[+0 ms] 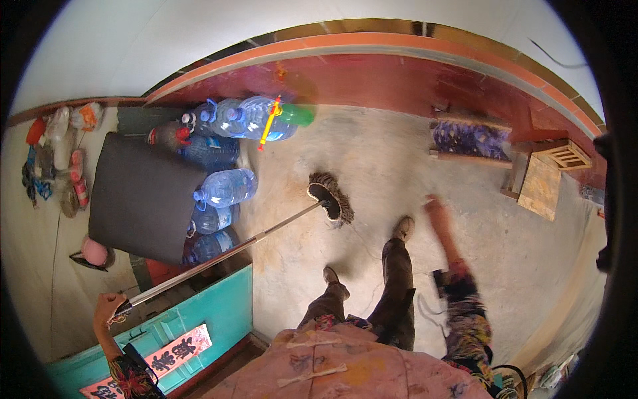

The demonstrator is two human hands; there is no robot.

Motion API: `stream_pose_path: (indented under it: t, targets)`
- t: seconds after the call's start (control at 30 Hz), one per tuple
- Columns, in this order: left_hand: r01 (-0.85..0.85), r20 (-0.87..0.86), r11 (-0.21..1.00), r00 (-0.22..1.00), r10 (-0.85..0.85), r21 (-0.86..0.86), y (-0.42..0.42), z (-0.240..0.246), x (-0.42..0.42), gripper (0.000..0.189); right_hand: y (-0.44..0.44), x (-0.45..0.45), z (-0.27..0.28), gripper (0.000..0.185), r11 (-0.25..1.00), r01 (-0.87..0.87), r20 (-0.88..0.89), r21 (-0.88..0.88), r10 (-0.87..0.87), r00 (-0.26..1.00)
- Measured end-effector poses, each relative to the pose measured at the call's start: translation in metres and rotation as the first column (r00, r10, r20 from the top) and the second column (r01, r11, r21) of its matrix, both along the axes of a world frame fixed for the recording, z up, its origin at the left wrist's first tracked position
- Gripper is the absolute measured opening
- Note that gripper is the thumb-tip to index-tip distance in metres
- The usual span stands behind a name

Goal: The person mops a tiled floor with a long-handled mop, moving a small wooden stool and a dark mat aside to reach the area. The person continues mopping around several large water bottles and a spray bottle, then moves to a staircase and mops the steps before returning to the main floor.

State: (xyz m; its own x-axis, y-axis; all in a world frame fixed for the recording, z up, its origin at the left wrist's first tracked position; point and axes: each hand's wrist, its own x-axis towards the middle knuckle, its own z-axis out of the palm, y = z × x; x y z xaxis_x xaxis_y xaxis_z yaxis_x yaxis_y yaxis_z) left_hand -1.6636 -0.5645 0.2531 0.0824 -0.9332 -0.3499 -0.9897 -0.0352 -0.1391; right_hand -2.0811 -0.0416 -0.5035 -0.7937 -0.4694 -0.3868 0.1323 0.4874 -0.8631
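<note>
A long metal pole (pixel 194 269) slants across the left half of the view, its dark grip end held in my left hand (pixel 108 306). At the far end of the pole, a mop head (pixel 330 199) with a brown-grey fringe lies on the concrete floor, ahead of my shoes. My right hand (pixel 437 209) is stretched forward over the floor on the right side. Motion blurs it, so its fingers are unclear, and I make out nothing held in it. It is close to my right shoe (pixel 403 228).
Large clear plastic water bottles (pixel 227 188) stand at the left around a dark panel (pixel 149 199). A turquoise door (pixel 224 304) with a written banner stands nearby. Against the red wall (pixel 379 80) are a bench with purple cloth (pixel 471 138) and a small wooden chair (pixel 541 184).
</note>
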Motion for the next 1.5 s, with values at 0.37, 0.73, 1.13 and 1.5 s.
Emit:
stream_pose_path:
  t: [0.37, 0.73, 1.13, 1.5]
  targets:
    - [0.228, -0.141, 0.97, 0.966, -0.215, 0.083, 0.088, -0.024, 0.139, 0.021, -0.35, 0.38, 0.288, 0.063, 0.515, -0.796, -0.676, -0.318, 0.465, 0.571]
    - [-0.262, -0.509, 0.904, 0.757, 0.409, 0.337, 0.147, -0.139, 0.457, 0.021, -0.374, 0.565, 0.239, 0.024, -0.02, -0.961, -0.346, 0.276, 0.931, -0.118]
    - [0.314, -0.751, 0.77, 0.588, 0.302, 0.555, 0.157, -0.363, 0.234, 0.038, -0.295, 0.313, 0.168, 0.018, 0.534, -0.578, -0.434, 0.616, 0.843, 0.317]
    - [0.223, -0.352, 0.832, 0.935, -0.036, 0.508, 0.145, -0.214, 0.317, 0.034, -0.279, 0.478, 0.184, 0.02, 0.415, -0.868, -0.436, 0.272, 0.858, 0.273]
